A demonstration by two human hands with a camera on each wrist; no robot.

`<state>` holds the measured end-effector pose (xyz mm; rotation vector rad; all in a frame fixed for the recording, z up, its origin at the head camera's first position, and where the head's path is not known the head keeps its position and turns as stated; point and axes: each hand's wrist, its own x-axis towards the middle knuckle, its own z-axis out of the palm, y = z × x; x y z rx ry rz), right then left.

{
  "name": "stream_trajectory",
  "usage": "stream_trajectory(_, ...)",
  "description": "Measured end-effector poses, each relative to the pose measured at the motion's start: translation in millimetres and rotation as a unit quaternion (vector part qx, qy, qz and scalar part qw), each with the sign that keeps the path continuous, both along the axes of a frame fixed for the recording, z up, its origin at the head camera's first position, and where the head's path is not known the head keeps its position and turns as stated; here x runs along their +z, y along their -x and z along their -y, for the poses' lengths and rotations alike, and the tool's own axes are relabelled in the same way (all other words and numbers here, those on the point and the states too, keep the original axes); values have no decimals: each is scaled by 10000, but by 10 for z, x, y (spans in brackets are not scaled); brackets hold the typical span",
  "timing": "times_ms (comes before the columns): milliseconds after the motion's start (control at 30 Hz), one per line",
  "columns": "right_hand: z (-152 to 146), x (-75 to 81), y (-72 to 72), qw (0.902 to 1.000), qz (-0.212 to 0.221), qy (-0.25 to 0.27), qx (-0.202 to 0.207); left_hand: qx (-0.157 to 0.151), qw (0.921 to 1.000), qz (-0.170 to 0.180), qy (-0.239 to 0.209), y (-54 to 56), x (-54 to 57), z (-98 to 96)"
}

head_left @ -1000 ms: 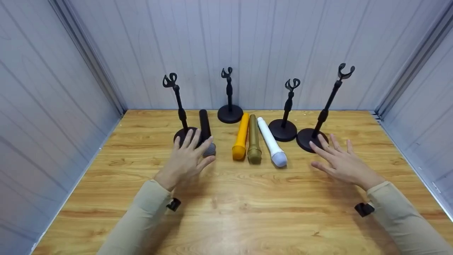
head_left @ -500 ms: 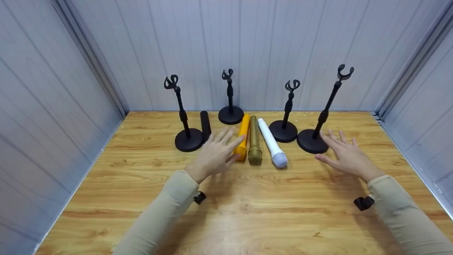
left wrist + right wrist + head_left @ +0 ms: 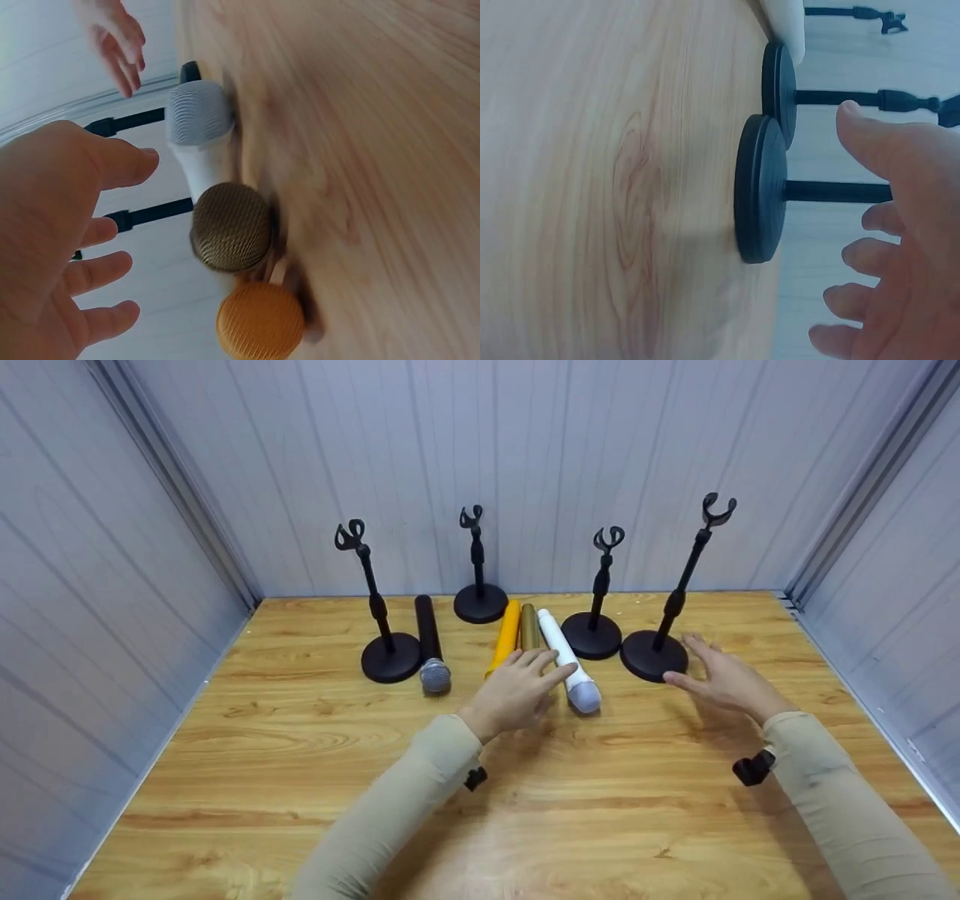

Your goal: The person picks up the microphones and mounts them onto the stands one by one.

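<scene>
My left hand (image 3: 517, 692) hovers with loosely spread fingers over the gold microphone (image 3: 529, 627) and overlaps the heads of it and the orange microphone (image 3: 507, 634) in the head view. In the left wrist view the gold head (image 3: 232, 227) and orange head (image 3: 261, 321) sit beyond the fingers, nothing being gripped. Just right of that hand lies the white microphone (image 3: 559, 641). My right hand (image 3: 731, 681) is beside the base of the rightmost black stand (image 3: 654, 655), fingers apart and holding nothing. A black microphone with a grey mesh head (image 3: 435, 676) lies at left.
Three more black stands with clips are upright: one at left (image 3: 391, 658), one at the back (image 3: 481, 603), one (image 3: 591, 635) right of the white microphone. Pale panel walls (image 3: 525, 450) enclose the wooden table (image 3: 300, 780) at the back and sides.
My left hand has moved right, from the left stand and black microphone, past the orange microphone to the gold one. My right hand's fingers have drawn a little closer together beside the rightmost stand.
</scene>
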<state>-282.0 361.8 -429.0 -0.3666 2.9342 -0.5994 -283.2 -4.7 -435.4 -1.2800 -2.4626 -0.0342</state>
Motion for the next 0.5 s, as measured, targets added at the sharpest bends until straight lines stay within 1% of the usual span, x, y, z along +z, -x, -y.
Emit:
stream_trajectory(133, 10, -41, 47, 9996, 150, 224, -89, 107, 9995, 170, 232, 86, -97, -163)
stream_trajectory(233, 29, -71, 84, 9989, 233, 379, -117, 234, 9983, 286, 454, 140, -150, -281)
stream_trajectory(400, 31, -113, 186, 9982, 329, 478, -171, 436, 9949, 388, 820, 247, -164, -450)
stream_trajectory(500, 38, -118, 249, 9975, 296, 585, -263, 568, 9931, 417, 933, 325, -161, -529)
